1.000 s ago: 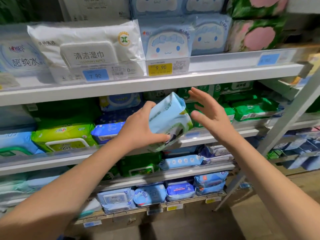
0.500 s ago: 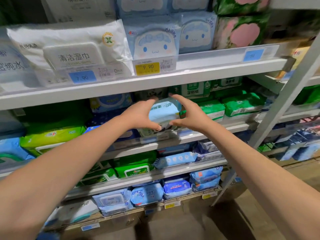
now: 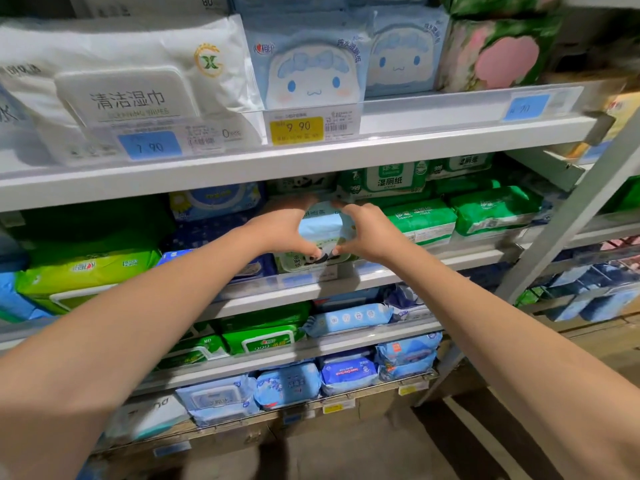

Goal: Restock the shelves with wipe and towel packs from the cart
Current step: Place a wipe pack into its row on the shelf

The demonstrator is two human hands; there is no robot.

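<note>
Presently held: one light-blue wipe pack (image 3: 323, 225) with a panda print on its lower front, gripped from both sides.
Left hand (image 3: 284, 233): curled round the pack's left end, fingers over the top edge, thumb under the front.
Right hand (image 3: 367, 233): curled round the right end in mirror fashion; the two thumb tips nearly meet at the panda print.
Pack location: second shelf (image 3: 398, 268), at the front rail, between dark-blue packs (image 3: 207, 233) on the left and green packs (image 3: 420, 220) on the right.
Legible text, top shelf (image 3: 311, 157): white pack (image 3: 121, 81) marked "清洁湿巾" with faint "CLEANING WIPES" below; blue price tag (image 3: 149, 146) "7.90"; yellow price tag (image 3: 297, 127) "9.90".
Legible text, second shelf: rear green pack (image 3: 389, 180) marked "湿厕纸".
Other stock: blue cartoon-face packs (image 3: 311, 71) on the top shelf; blue and green packs on two lower shelves.
Structure: white shelving with a slanting grey upright (image 3: 571, 216) on the right.
Floor (image 3: 381, 445): dark, in shadow.
</note>
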